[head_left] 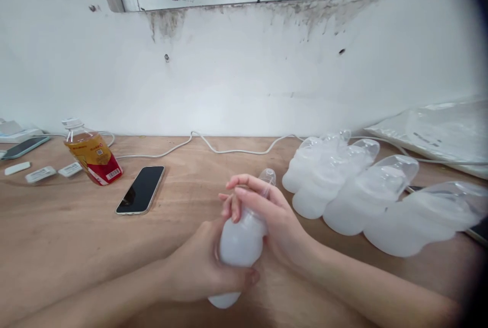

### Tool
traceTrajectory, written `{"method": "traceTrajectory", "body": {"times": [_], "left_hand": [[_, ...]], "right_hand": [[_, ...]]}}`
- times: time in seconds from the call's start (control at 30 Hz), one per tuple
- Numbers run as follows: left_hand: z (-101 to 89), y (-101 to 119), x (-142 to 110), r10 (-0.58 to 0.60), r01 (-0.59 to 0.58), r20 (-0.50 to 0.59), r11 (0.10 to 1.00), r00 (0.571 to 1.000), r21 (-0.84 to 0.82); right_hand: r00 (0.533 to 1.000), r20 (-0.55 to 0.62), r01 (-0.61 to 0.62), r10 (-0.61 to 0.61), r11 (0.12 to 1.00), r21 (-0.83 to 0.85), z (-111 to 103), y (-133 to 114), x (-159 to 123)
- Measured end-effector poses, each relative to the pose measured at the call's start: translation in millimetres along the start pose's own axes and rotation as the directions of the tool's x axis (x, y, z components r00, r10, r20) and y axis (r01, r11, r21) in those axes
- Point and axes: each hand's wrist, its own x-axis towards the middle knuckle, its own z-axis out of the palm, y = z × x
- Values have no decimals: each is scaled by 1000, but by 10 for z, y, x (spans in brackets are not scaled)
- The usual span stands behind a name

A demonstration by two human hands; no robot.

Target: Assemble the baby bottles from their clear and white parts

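A milky-white plastic bottle (241, 244), shaped like a baby bottle, is held tilted above the front middle of the table. My left hand (196, 267) wraps round its lower body, with the thumb across the front. Around the upper part, near the clear domed cap (269, 175), my right hand (267, 208) is closed with bent fingers. The fingers partly hide the bottle's neck. To the right of my hands lie several similar white bottles (354, 206) with clear domed caps, side by side and close together.
On the wooden table (68, 246) a black-screened phone (141, 189) lies left of my hands. Beyond it stands a drink bottle (93, 157) with a yellow and red label. A white cable (236, 152) runs along the wall. Clear plastic bags (442, 129) lie at the back right.
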Motion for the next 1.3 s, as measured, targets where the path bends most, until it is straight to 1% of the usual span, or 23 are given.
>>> {"method": "traceTrajectory", "body": {"times": [0.07, 0.13, 0.17, 0.23, 0.27, 0.3, 0.33, 0.37, 0.4, 0.43, 0.47, 0.5, 0.57, 0.63, 0.7, 0.83, 1.0, 1.07, 1.13, 1.2, 1.23, 1.27, 1.3], "left_hand": [[-87, 33, 34, -105, 203, 297, 925, 949, -322], [-166, 30, 42, -87, 414, 561, 769, 823, -487], [-199, 18, 32, -47, 463, 658, 748, 751, -475], [-269, -18, 5, -6, 454, 791, 822, 611, -345], [-316, -40, 2, -15, 398, 798, 872, 602, -284], [-378, -66, 14, -37, 315, 744, 919, 667, -236], [-456, -101, 46, -57, 221, 598, 953, 800, -205], [-551, -149, 98, -50, 108, 388, 986, 920, -128], [-658, -214, 166, -23, 20, 84, 999, 996, 38], [-772, -296, 243, 14, 41, -218, 969, 976, 245], [-884, -393, 322, 65, 146, -473, 907, 879, 396], [-987, -502, 393, 70, 216, -571, 883, 818, 417], [-1141, -723, 496, 58, 279, -638, 866, 768, 415], [-1211, -907, 538, 46, 305, -665, 863, 746, 403], [-1208, -1022, 535, 39, 310, -680, 870, 732, 384], [-1113, -1084, 500, 45, 254, -669, 904, 742, 343], [-1080, -1080, 506, 57, 182, -674, 943, 736, 279], [-1094, -1020, 499, 80, 165, -705, 948, 704, 272], [-1066, -889, 464, 143, 135, -758, 947, 636, 293], [-947, -706, 399, 271, 56, -783, 930, 559, 362], [-845, -611, 359, 403, -45, -750, 893, 524, 448], [-718, -527, 317, 496, -138, -686, 851, 533, 507], [-575, -459, 278, 525, -202, -604, 829, 599, 521]], "right_hand": [[997, -36, 71, -69, 997, 41, -31, -50, 48], [990, -67, 125, -124, 992, 12, -72, -187, 75], [984, -99, 145, -147, 989, -26, -102, -280, 84], [957, -198, 182, -213, 970, -163, -186, -471, 103], [942, -225, 196, -250, 951, -239, -235, -544, 115], [937, -201, 218, -286, 928, -303, -283, -590, 130], [938, -158, 238, -308, 906, -351, -326, -605, 144], [944, -100, 254, -315, 885, -391, -359, -590, 158], [952, -29, 264, -306, 861, -435, -382, -549, 168], [958, 56, 271, -281, 825, -495, -394, -490, 173], [959, 150, 284, -242, 772, -569, -397, -421, 174], [949, 245, 313, -198, 697, -646, -393, -348, 171], [910, 400, 399, -114, 505, -765, -382, -204, 157], [890, 451, 448, -72, 322, -834, -379, -68, 144], [901, 433, 426, -13, 199, -882, -387, 57, 134], [919, 357, 355, 166, 41, -934, -392, 220, 110], [971, 191, 223, 145, -253, -941, -319, 184, 41], [966, 171, 221, 194, -275, -936, -289, 165, 20], [962, 164, 215, 219, -236, -948, -272, 172, 14], [966, 147, 187, 214, -180, -966, -271, 197, 20], [967, 143, 177, 210, -154, -972, -275, 212, 26], [968, 140, 170, 208, -131, -977, -283, 227, 33], [968, 139, 165, 209, -111, -980, -293, 242, 40]]}}
